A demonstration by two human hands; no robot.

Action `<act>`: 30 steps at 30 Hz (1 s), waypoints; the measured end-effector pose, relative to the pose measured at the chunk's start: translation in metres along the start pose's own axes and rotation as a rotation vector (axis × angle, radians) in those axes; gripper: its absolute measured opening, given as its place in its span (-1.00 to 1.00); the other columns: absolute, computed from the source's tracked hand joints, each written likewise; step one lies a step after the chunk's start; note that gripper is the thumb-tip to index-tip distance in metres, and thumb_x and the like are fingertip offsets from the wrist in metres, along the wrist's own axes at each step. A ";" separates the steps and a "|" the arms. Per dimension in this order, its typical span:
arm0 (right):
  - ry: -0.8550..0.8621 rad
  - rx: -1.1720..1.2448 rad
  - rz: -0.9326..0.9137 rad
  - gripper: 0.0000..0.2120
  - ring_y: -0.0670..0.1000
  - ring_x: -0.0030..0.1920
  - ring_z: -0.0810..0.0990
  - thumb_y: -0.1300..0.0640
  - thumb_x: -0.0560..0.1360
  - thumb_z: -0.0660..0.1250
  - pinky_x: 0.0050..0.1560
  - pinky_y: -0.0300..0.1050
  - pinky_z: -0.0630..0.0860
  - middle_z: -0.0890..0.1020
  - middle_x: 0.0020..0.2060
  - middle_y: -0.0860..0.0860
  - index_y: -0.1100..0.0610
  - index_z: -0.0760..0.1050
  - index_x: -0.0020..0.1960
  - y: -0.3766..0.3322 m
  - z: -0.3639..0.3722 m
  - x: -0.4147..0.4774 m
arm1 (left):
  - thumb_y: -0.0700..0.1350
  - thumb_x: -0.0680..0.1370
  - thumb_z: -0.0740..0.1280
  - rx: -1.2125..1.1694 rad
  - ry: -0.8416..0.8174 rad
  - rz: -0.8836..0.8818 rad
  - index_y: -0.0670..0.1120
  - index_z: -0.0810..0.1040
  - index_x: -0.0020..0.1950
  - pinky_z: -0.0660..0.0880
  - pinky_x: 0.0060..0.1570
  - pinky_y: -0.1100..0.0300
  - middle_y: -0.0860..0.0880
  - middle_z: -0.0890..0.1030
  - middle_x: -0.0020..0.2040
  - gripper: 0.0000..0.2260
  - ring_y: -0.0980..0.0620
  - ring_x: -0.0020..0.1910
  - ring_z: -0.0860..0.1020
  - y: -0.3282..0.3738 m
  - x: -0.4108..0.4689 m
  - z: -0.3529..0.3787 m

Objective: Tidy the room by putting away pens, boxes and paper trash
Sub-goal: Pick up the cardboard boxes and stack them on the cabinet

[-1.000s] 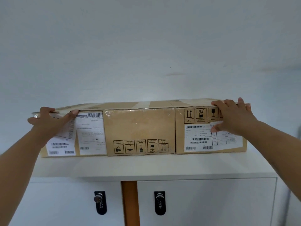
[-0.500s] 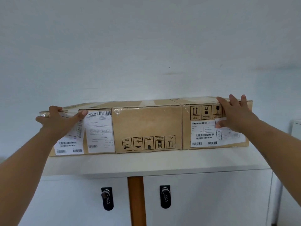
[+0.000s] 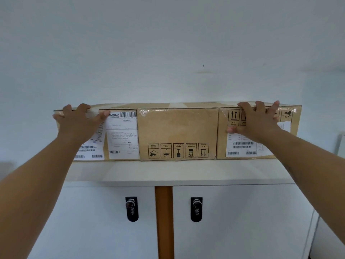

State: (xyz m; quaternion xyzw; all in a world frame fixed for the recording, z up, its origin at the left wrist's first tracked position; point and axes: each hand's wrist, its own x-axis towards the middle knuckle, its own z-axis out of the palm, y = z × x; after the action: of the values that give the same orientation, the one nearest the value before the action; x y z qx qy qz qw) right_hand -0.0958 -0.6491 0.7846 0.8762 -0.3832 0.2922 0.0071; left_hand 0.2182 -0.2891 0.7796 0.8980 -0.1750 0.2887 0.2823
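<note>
Three brown cardboard boxes stand side by side on top of a white cabinet (image 3: 179,172), against the wall. The left box (image 3: 122,135) carries white shipping labels. Handling symbols run along the bottom of the middle box (image 3: 177,131). The right box (image 3: 257,146) has arrow symbols and barcode labels. My left hand (image 3: 78,122) lies over the left box's front top edge, fingers hooked on top. My right hand (image 3: 258,118) grips the right box's top edge the same way, thumb on the front face.
Below the cabinet top are two white doors, each with a black combination lock (image 3: 131,208) (image 3: 196,208), and an orange-brown strip (image 3: 164,221) between them. A white wall rises behind the boxes. Another white unit edge (image 3: 340,144) shows at far right.
My right hand has slid left along the right box and its fingers now curl over the top edge. My left hand stays on the left box. The camera has shifted slightly.
</note>
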 end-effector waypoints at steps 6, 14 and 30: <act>-0.013 0.022 0.027 -0.07 0.46 0.46 -0.33 -0.36 0.29 0.41 0.35 0.52 0.00 0.06 0.50 0.22 -0.11 0.08 0.51 -0.005 -0.001 0.001 | 0.57 0.38 0.03 0.050 -0.006 0.010 -0.08 0.36 0.39 0.15 0.37 -0.36 -0.33 0.38 0.34 -0.13 -0.31 0.42 0.23 0.001 0.002 -0.005; -0.020 0.010 0.034 -0.06 0.46 0.46 -0.32 -0.36 0.30 0.40 0.41 0.46 -0.09 0.02 0.52 0.20 -0.10 0.07 0.52 -0.008 -0.002 0.001 | 0.58 0.37 -0.09 0.244 -0.024 -0.043 0.00 0.33 0.44 -0.05 0.34 -0.51 -0.25 0.27 0.49 -0.12 -0.46 0.49 0.01 0.011 -0.006 -0.013; -0.040 -0.010 -0.217 0.01 0.23 0.56 -0.21 -0.46 0.31 0.29 0.45 0.38 -0.10 -0.07 0.59 0.04 -0.22 -0.20 0.55 -0.055 -0.014 -0.007 | 0.59 0.37 -0.06 0.290 0.041 0.271 0.19 -0.03 0.58 0.02 0.43 -0.37 -0.13 0.06 0.61 -0.13 -0.33 0.55 -0.03 0.008 -0.035 -0.034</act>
State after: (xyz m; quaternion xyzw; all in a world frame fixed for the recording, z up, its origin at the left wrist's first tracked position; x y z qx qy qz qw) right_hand -0.0695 -0.6020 0.8039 0.9181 -0.2875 0.2704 0.0356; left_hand 0.1732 -0.2698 0.7840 0.8914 -0.2451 0.3644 0.1121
